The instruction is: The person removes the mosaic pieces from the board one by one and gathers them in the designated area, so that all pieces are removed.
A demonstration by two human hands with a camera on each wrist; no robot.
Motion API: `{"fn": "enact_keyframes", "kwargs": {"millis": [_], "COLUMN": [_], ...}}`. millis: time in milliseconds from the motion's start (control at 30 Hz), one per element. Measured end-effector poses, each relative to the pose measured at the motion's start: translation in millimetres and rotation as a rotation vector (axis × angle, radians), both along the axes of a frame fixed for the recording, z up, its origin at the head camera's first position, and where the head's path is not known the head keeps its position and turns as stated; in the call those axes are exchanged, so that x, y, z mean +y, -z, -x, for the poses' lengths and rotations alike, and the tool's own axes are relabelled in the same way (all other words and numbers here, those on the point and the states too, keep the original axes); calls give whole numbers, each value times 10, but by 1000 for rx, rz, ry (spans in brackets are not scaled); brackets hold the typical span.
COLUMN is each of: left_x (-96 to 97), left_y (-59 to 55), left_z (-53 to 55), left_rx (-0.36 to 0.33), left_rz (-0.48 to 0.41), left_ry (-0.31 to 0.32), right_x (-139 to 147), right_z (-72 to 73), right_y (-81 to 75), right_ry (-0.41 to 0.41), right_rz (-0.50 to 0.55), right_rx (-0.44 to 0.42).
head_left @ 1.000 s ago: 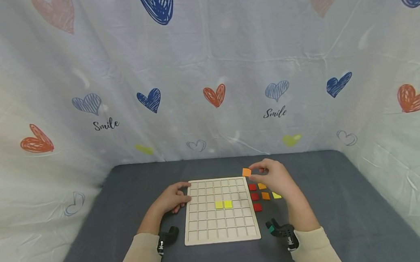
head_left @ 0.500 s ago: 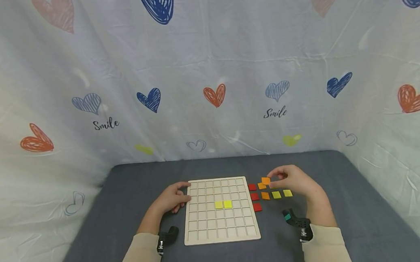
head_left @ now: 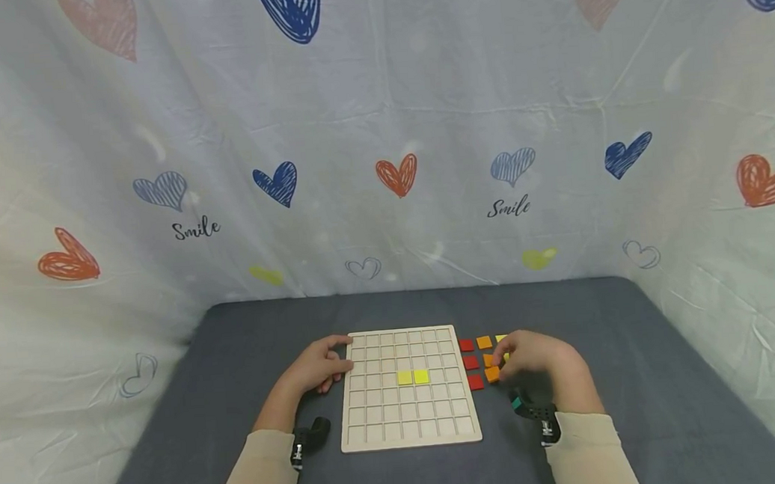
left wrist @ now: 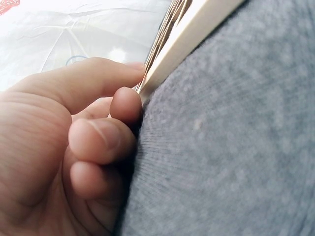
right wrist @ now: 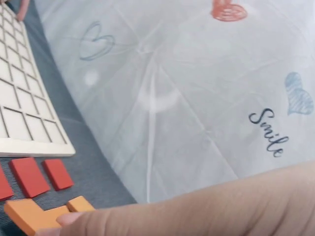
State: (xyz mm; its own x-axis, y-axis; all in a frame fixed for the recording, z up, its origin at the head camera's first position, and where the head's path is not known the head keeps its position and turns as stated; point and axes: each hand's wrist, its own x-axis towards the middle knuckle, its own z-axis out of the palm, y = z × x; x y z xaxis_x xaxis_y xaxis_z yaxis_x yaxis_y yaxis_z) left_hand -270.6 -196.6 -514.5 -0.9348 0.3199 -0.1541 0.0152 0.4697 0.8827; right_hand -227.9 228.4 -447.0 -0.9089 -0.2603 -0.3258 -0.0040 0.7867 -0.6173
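My left hand (head_left: 317, 365) touches the left edge of a pale wooden grid board (head_left: 411, 441) with index finger and thumb spread apart. In the left wrist view, the other fingers (left wrist: 96, 140) curl loosely beside the board's side (left wrist: 167, 59). My right hand (head_left: 533, 355) is low over the table to the right of the board and pinches an orange square tile (head_left: 492, 375). In the right wrist view this orange tile (right wrist: 22, 215) shows at the fingertips, near the red tiles (right wrist: 29, 177). Two yellow tiles (head_left: 405, 377) lie side by side in the board's middle.
A column of red tiles (head_left: 471, 362) runs along the board's right edge. Beside it lie orange tiles (head_left: 484, 342), and a yellow tile (head_left: 501, 337) is partly hidden by my right hand. The dark grey table (head_left: 392, 309) backs onto a white curtain (head_left: 324, 111) printed with hearts.
The right hand has carried the orange tile from the board's top right corner, first right, then down towards me, to the near end of the orange column. My left hand stays at the board's edge.
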Motion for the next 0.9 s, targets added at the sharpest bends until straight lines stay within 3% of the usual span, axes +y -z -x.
{"fn": "enact_keyframes", "kwargs": {"millis": [167, 367, 533, 900], "left_x": [6, -2, -1, 8], "left_y": [-27, -34, -21, -36], "left_z": [-13, -19, -16, -22], "left_rx": [-4, -3, -4, -6], "left_rz": [-3, -11, -12, -1], "left_ry": [2, 17, 19, 1], "right_x": [-70, -105, -64, 62], "right_z": [20, 22, -21, -77], "right_y": [77, 80, -26, -278], "right_ry": [30, 58, 64, 56], "right_rz": [-116, -141, -105, 75], "right_rx": [20, 8, 19, 112]}}
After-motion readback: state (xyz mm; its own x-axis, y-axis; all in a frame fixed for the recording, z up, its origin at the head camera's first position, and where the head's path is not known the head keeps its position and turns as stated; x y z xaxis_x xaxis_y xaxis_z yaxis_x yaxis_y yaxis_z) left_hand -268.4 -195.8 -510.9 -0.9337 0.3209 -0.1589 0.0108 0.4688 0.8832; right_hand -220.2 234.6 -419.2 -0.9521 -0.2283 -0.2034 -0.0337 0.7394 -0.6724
